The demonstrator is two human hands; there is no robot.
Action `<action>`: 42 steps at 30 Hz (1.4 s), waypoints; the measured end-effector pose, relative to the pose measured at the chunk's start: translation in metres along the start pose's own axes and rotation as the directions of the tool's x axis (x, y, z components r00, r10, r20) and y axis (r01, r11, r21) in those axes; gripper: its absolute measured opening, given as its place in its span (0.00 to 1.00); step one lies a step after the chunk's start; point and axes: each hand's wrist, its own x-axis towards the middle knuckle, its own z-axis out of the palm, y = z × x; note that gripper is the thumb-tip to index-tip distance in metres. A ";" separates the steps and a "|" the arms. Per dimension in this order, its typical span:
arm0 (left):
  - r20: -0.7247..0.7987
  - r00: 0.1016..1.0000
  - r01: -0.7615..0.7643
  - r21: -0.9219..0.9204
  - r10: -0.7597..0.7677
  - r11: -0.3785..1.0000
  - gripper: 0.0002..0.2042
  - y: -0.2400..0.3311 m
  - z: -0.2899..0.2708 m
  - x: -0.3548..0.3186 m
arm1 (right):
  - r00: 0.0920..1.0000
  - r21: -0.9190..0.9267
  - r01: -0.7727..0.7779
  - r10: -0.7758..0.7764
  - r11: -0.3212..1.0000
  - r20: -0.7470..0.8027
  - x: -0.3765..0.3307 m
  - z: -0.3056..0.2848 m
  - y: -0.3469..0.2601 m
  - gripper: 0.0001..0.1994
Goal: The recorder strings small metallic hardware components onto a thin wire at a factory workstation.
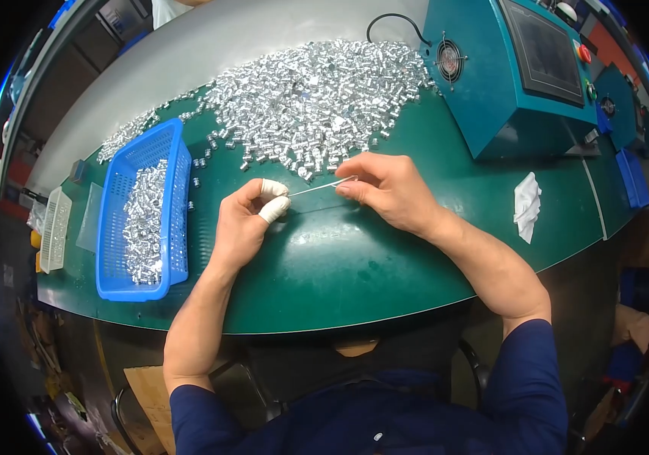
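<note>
Both my hands are closed on 1 thin metal rod, held just above the green worktop in front of the heap of small silver sleeves. My left hand pinches the rod's left end between thumb and a finger wearing a white finger cot; my right hand pinches the other end near the heap. I can't tell whether any sleeve is on the rod yet. To do this well, I reckon: keep the rod level, grip light, feed from the heap edge. The blue basket with sorted sleeves sits left, near my left hand.
</note>
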 end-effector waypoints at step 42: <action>0.070 0.995 0.077 -0.172 -0.066 0.982 0.07 -0.004 -0.006 0.001 | 0.810 -0.453 0.536 -0.585 0.713 0.038 0.000 -0.007 -0.009 0.14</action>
